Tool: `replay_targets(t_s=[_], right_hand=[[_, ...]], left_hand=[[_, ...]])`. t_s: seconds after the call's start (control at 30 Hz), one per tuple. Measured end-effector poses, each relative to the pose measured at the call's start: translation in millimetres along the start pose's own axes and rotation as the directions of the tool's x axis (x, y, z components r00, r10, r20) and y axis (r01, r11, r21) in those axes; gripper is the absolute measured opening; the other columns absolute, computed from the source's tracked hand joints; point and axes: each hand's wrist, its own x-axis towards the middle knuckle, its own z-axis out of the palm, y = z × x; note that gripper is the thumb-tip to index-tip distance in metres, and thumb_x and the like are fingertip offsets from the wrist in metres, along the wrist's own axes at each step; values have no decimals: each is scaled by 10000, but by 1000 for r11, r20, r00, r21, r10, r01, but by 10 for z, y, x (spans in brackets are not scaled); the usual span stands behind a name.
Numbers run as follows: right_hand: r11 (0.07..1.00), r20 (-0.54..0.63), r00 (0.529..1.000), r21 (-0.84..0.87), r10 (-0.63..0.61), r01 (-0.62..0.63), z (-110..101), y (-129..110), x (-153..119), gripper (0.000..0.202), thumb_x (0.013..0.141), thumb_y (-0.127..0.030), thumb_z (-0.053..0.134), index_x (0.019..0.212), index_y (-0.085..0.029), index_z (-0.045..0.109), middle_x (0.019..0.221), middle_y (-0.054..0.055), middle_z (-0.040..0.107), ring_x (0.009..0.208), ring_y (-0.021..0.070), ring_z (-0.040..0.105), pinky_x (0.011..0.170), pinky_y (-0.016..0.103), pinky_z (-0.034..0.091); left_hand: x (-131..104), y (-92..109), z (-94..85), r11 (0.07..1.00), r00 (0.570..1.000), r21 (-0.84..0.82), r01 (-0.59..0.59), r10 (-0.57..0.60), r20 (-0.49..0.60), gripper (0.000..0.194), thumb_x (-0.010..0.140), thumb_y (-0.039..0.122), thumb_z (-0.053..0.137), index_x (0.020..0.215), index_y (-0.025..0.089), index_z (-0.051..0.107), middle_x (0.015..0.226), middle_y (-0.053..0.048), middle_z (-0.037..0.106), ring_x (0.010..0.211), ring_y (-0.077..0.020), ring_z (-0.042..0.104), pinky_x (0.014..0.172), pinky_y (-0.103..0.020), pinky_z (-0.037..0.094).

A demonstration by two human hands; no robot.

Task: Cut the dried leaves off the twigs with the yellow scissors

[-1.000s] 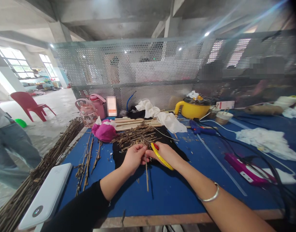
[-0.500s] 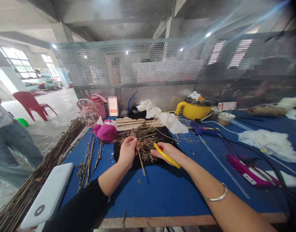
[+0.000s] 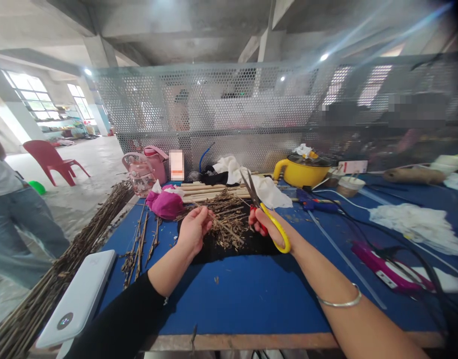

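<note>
My right hand (image 3: pixel 268 227) is closed on scissors (image 3: pixel 261 202) with yellow and red handles; their blades point up and away, slightly apart. Over the left part of a black cloth (image 3: pixel 229 252), my left hand (image 3: pixel 194 229) is closed, its fingertips pinched on what looks like a thin dry stem, mostly hidden by the fingers. Between the two hands lies a pile of dry brown twigs and broken bits (image 3: pixel 229 224) on the cloth. Pale wooden sticks (image 3: pixel 210 189) lie behind the pile.
Left of the hands are a purple bundle (image 3: pixel 164 202), loose stalks (image 3: pixel 139 244), a white power bank (image 3: pixel 77 299) and a long stalk bundle (image 3: pixel 60 269). To the right lie a glue gun (image 3: pixel 311 200), cables and a magenta device (image 3: pixel 389 267). A yellow pot (image 3: pixel 306 172) stands behind. A person (image 3: pixel 23 214) stands left.
The scissors have swung upright in my right hand, with blades and red handle now showing. The stem that hung below my left hand no longer shows there. My left hand has shifted slightly left.
</note>
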Motion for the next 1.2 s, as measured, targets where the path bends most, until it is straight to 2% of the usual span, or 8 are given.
replay_targets(t_s=[0.2,0.33,0.47,0.67,0.83,0.93,1.03,1.2], right_hand=[[999,85,996,41,-1,-2,250,-82,-53,309,686,-435,617,698,-194,424,565,-52,477,470,78,421,445,208,336],[994,85,996,107,12,-21,450,-67,-71,215,648,-264,613,691,-204,410,520,-84,446,422,70,410,434,209,342],[979,64,998,202,18,-30,523,-57,-87,243,663,-318,616,695,-209,401,542,-69,501,421,81,431,426,219,346],[972,37,999,230,30,-38,560,-79,-107,239,626,-260,620,694,-211,395,508,-83,471,410,78,419,418,213,334],[957,-30,999,288,40,-30,571,-90,-98,276,647,-348,606,722,-220,373,526,-77,462,424,86,411,423,223,332],[984,-21,1000,175,-15,18,537,-79,-87,307,651,-398,621,719,-215,385,572,-64,462,484,93,425,471,228,354],[994,15,998,-92,-53,54,441,-22,-65,350,659,-485,626,721,-202,430,613,-42,485,544,105,439,515,230,352],[883,29,999,-469,17,-1,240,79,-45,464,644,-620,600,773,-184,508,663,-1,539,571,120,454,533,231,314]], left_hand=[[-99,-67,52,995,998,90,53,-55,24,265,649,322,709,735,142,535,700,22,577,493,-10,491,357,-76,326],[-148,-142,84,991,996,121,57,-64,57,317,616,355,728,755,144,537,713,17,585,486,-6,464,366,-77,327],[-162,-180,113,995,990,79,61,-71,125,345,610,354,735,802,141,542,687,12,592,499,-16,486,423,-95,395],[-198,-191,131,995,995,86,41,-48,87,340,617,380,730,795,137,572,723,-8,610,558,-42,535,465,-124,420],[-275,-272,125,960,925,216,179,-238,295,337,645,391,708,834,120,649,704,-27,624,598,-68,554,519,-157,410],[-272,-296,122,967,935,203,155,-210,286,294,652,362,700,802,114,651,752,-43,645,646,-83,574,584,-175,426],[-220,-249,114,983,976,156,93,-121,182,263,648,365,687,743,138,595,710,-19,636,613,-87,573,577,-190,435],[-127,-165,79,969,996,234,-83,71,57,295,657,403,663,783,157,562,598,35,572,492,-56,499,490,-165,384]])
